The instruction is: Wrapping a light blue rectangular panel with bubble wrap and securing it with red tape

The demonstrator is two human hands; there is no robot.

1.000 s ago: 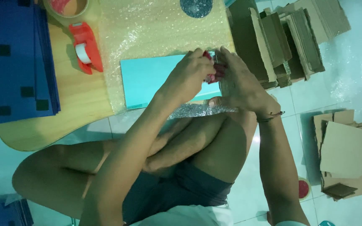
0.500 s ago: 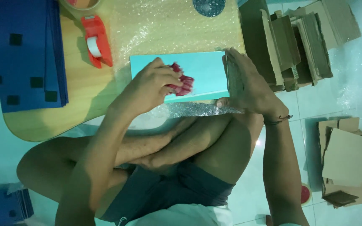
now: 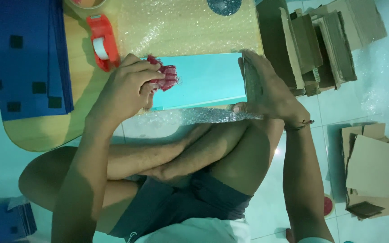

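Your left hand (image 3: pixel 127 87) pinches a small red mesh scrap (image 3: pixel 166 76) over the left end of the teal box (image 3: pixel 201 81), and your right hand (image 3: pixel 266 87) is spread flat against the box's right end, bracing it. The likely trouble: the box lies half on the bubble wrap (image 3: pixel 181 27), which looks slick — push with the scrap while the right hand eases off and the box could skid toward the cardboard stack (image 3: pixel 311 40) in the upper right. The scrap is frayed at its edges, so threads could catch on a corner. The red tape dispenser (image 3: pixel 102 42) lies just beside your left knuckles, an easy thing to knock.

The box itself sits mid-frame on the wooden worktop (image 3: pixel 37 130), near its front edge — long, flat, plain teal, smooth-faced, with crisp edges and a paler strip along its near side. Whether it is sealed, you cannot tell from here.
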